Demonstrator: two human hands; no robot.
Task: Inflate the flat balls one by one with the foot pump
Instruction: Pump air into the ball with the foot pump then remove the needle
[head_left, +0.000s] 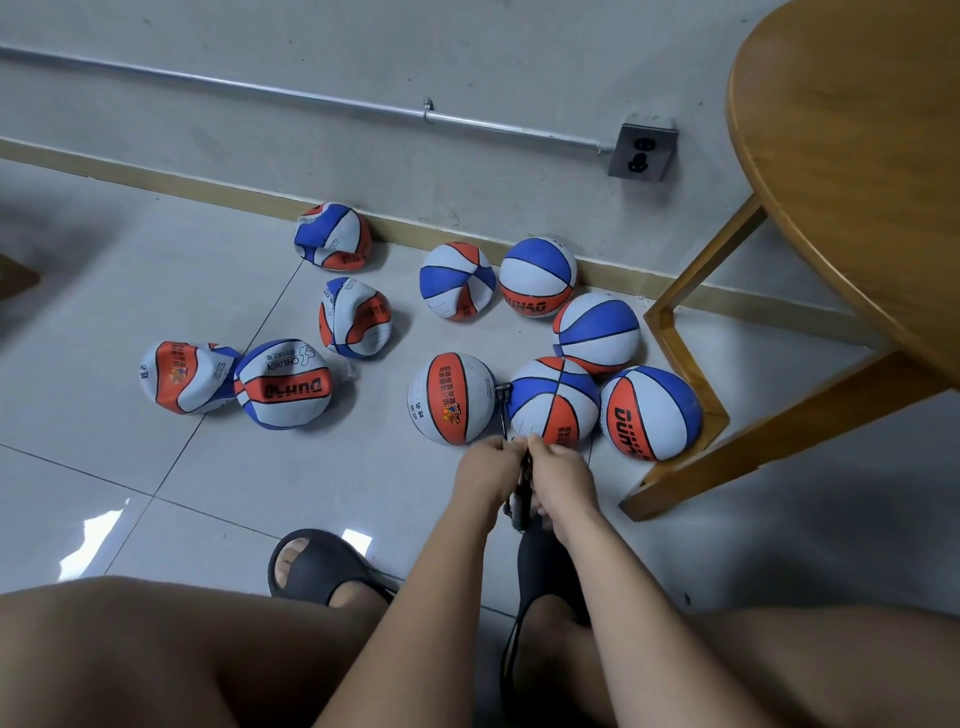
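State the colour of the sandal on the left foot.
The sandal is black, seen best in the head view.

Floor tiles (171, 270): we see a smooth, glossy glaze with light reflections.
Balls (451, 399): rubber, matt, slightly grainy as we read it.
Table (852, 130): wood, smooth, with soft varnish shine.
Pipe (260, 88): bare grey metal.
Slipper (311, 566): matt black, plastic-like to us.
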